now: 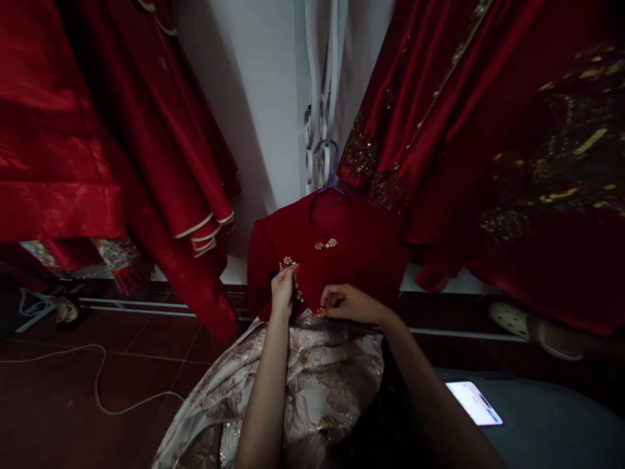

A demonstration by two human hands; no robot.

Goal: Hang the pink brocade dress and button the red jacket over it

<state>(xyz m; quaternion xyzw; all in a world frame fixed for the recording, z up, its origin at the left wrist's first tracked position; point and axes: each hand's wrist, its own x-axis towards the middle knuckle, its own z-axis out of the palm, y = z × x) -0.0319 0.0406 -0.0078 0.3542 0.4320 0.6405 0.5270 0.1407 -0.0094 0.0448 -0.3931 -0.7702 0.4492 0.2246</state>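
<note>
A dark red jacket (361,260) hangs in front of me on a purple hanger (334,170). Pearl and gold bead ornaments (326,245) sit on its chest. My left hand (282,291) pinches the beaded trim (299,296) on the jacket's left side in view. Close to the lower edge, my right hand (349,304) has thumb and fingertips pressed together beside another beaded bit (318,312); whatever lies between them is too small to make out. Below both hands spreads a pale, floral, shiny fabric (312,365).
Red garments hang at left (161,130) and right (439,117), some with gold trim. A white metal rack (319,78) stands behind the jacket. A lit phone (474,402) lies on a grey surface (551,417). A pale clog (510,319) and a cable (100,371) are low down.
</note>
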